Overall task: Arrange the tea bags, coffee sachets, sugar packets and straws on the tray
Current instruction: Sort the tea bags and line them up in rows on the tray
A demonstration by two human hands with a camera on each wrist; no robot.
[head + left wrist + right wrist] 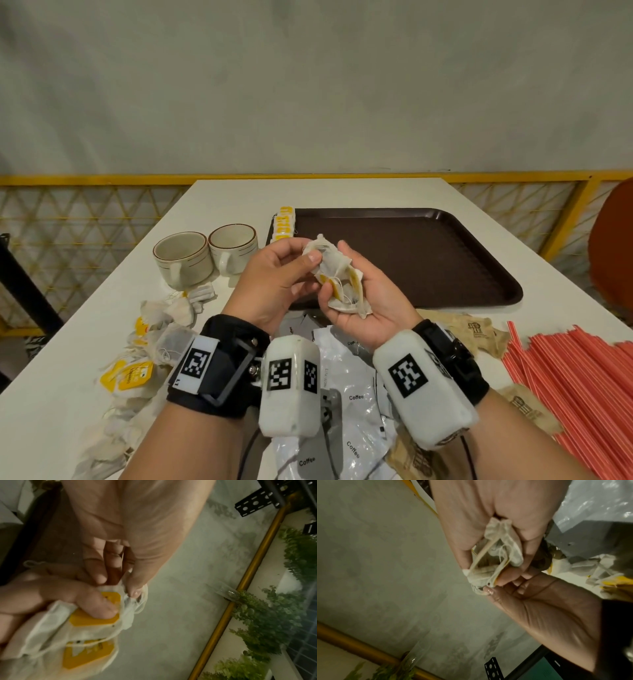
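Note:
Both hands hold one bunch of tea bags (334,263) with yellow tags above the near left corner of the brown tray (428,260). My right hand (346,286) cups the bunch (494,547) in its curled fingers. My left hand (308,272) pinches the bunch's top edge (126,599) between thumb and fingers. A neat row of tea bags (284,222) lies at the tray's far left rim. Loose tea bags (154,342) lie at the left, coffee sachets (342,377) under my wrists, brown sugar packets (476,330) and red straws (582,394) at the right.
Two cream cups (183,258) (233,246) stand left of the tray. The white table (342,192) ends at a yellow railing (102,180) at the back. An orange chair (613,246) is at the right edge.

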